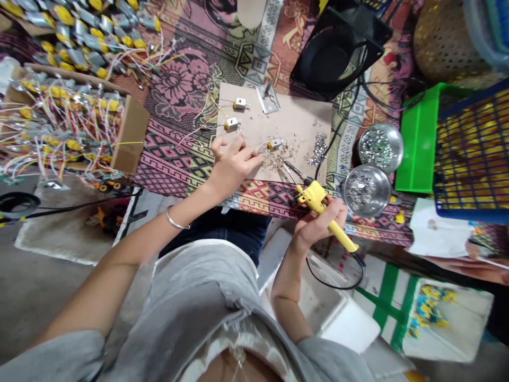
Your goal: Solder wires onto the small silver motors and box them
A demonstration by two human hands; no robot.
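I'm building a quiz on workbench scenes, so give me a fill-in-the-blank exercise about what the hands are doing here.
1. The right hand grips a soldering iron with a ____ plastic handle.
2. The left hand holds thin wires by a small yellow-capped motor on the flat ____ sheet.
3. Right of the sheet stand ____ round metal bowls.
4. The left wrist wears a silver ____.

Missing words: yellow; cardboard; two; bangle

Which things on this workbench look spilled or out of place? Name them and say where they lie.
Metal scraps lie scattered loose over the cardboard mat, beside the small motor that the left hand steadies, though two metal bowls stand close by. The right hand holds a yellow soldering iron.
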